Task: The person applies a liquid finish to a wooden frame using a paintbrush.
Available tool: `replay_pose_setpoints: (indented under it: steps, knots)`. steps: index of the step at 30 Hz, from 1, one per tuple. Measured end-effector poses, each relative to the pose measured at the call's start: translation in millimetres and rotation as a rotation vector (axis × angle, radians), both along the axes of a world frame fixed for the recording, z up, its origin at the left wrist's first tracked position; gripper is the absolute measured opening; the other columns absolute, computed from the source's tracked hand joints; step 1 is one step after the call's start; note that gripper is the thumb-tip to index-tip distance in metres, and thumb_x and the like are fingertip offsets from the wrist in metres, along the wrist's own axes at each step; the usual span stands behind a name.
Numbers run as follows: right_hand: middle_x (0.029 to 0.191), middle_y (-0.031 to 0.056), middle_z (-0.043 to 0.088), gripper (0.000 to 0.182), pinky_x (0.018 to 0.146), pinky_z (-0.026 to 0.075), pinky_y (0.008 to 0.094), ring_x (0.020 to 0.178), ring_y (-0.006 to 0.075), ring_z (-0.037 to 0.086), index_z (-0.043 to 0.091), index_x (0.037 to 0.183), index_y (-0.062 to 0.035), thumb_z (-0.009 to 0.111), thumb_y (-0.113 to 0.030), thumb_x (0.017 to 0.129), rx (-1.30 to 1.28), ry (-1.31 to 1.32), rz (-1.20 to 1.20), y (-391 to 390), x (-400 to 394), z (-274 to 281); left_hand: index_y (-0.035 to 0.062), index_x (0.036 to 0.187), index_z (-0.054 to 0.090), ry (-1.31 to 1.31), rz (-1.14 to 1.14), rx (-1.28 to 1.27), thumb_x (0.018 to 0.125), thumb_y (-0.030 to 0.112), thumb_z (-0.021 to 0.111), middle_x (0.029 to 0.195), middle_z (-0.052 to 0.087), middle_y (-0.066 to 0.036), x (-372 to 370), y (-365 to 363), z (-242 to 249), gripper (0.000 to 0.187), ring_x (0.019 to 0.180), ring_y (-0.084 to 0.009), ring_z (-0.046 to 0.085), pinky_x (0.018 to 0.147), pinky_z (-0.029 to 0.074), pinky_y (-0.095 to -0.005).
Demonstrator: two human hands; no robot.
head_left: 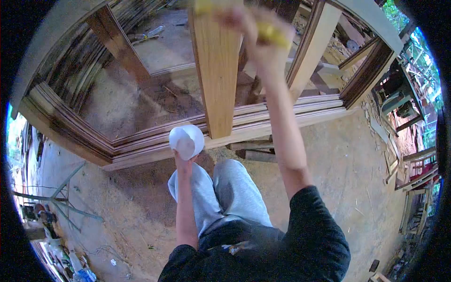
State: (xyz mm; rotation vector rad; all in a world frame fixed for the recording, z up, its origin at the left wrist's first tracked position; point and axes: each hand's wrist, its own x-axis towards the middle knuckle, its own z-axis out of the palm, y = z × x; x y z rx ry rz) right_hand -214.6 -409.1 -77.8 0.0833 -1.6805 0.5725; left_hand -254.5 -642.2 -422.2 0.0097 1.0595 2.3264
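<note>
My left hand point(185, 160) is closed round the lower side of a white round tub point(187, 138), held above my knees and near the bottom rail of a wooden frame point(169, 137). The tub's mouth faces partly toward me. Stretched forward, my right hand point(256, 28) grips a yellow tool point(273, 36) over the far part of the broad upright board point(217, 80). Motion smears both hand and tool, so the tool's exact kind does not show. The board's near end meets the bottom rail, right of the tub.
Openings in the frame show dusty ground and stacked timber point(75, 61). Below the rail lie short wood blocks point(256, 152). A thin metal stand point(61, 199) is on the left, and wood scraps point(383, 134) lie along the right.
</note>
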Motion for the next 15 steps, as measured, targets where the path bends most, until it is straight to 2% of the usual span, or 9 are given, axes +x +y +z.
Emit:
replay_pose_setpoints:
  steps: [1,3,4,6,8,10,11,12,15]
  knots:
    - [0.055,0.0021,0.055,0.012,0.044,0.037,0.0218,0.048,0.0082,0.049,0.058,0.065,-0.0017,0.055,-0.012,0.071,0.055,0.188,0.043,10,-11,21,0.0141,0.119,0.024,0.01,0.014,0.012,0.075,0.051,0.03,0.119,0.031,-0.005,-2,2,-5,0.057,0.107,-0.0242,0.032,0.084,0.029,-0.046]
    - [0.073,0.0085,0.057,0.018,0.06,0.04,0.0173,0.066,0.0108,0.053,0.055,0.083,0.0016,0.05,-0.015,0.076,0.026,0.242,0.379,-4,-18,70,0.0137,0.119,0.023,0.029,0.036,0.024,0.075,0.051,0.03,0.119,0.031,-0.006,-2,2,-7,0.058,0.107,-0.0245,0.033,0.084,0.029,-0.0459]
    - [0.073,0.0085,0.057,0.018,0.06,0.04,0.0173,0.066,0.0108,0.053,0.055,0.083,0.0016,0.05,-0.015,0.076,0.03,0.251,0.385,-1,-20,66,0.0138,0.119,0.022,0.027,0.062,0.032,0.075,0.051,0.03,0.119,0.03,-0.006,0,1,-6,0.058,0.107,-0.0251,0.032,0.085,0.028,-0.0466]
    - [0.059,0.0018,0.056,0.01,0.046,0.038,0.0214,0.052,0.0096,0.05,0.058,0.067,-0.0019,0.056,-0.011,0.069,0.036,0.173,0.047,13,-27,32,0.0139,0.12,0.021,0.023,0.108,0.038,0.076,0.051,0.03,0.12,0.028,-0.007,7,-3,-3,0.058,0.107,-0.0257,0.032,0.086,0.028,-0.0474]
    - [0.065,0.0025,0.056,0.011,0.049,0.04,0.021,0.057,0.0107,0.052,0.057,0.071,-0.0018,0.055,-0.012,0.07,-0.125,0.06,0.234,-4,-14,-21,0.0139,0.12,0.021,0.008,0.119,0.039,0.075,0.051,0.03,0.12,0.028,-0.007,13,-9,-3,0.058,0.107,-0.0258,0.031,0.086,0.028,-0.0476]
    - [0.07,0.005,0.057,0.014,0.05,0.043,0.0232,0.06,0.0139,0.054,0.056,0.08,-0.0021,0.051,-0.013,0.072,0.004,-0.147,0.102,-25,13,-95,0.0138,0.12,0.021,-0.017,0.104,0.062,0.075,0.051,0.031,0.12,0.028,-0.007,11,-11,-4,0.059,0.108,-0.0258,0.03,0.086,0.027,-0.0477]
    - [0.068,0.0094,0.056,0.007,0.053,0.043,0.0262,0.061,0.02,0.056,0.057,0.071,-0.0021,0.056,-0.007,0.066,-0.151,-0.398,0.099,-39,25,-135,0.0138,0.12,0.021,-0.019,0.088,0.076,0.075,0.051,0.031,0.12,0.028,-0.007,6,-10,-7,0.059,0.108,-0.0259,0.03,0.086,0.027,-0.0478]
    - [0.064,0.0083,0.057,0.016,0.046,0.043,0.0229,0.053,0.0119,0.053,0.057,0.075,0.0006,0.05,-0.014,0.072,-0.188,-0.365,0.122,-51,32,-182,0.0137,0.12,0.021,-0.021,0.071,0.094,0.075,0.051,0.031,0.12,0.028,-0.007,2,-8,-10,0.059,0.108,-0.0259,0.03,0.086,0.027,-0.0478]
    - [0.068,0.0117,0.057,0.015,0.053,0.043,0.0276,0.058,0.0185,0.054,0.057,0.071,-0.0012,0.055,-0.016,0.069,-0.522,-0.622,0.237,-65,43,-310,0.0137,0.12,0.021,-0.029,0.027,0.109,0.075,0.051,0.032,0.12,0.028,-0.007,-4,-11,-24,0.059,0.108,-0.026,0.029,0.086,0.027,-0.048]
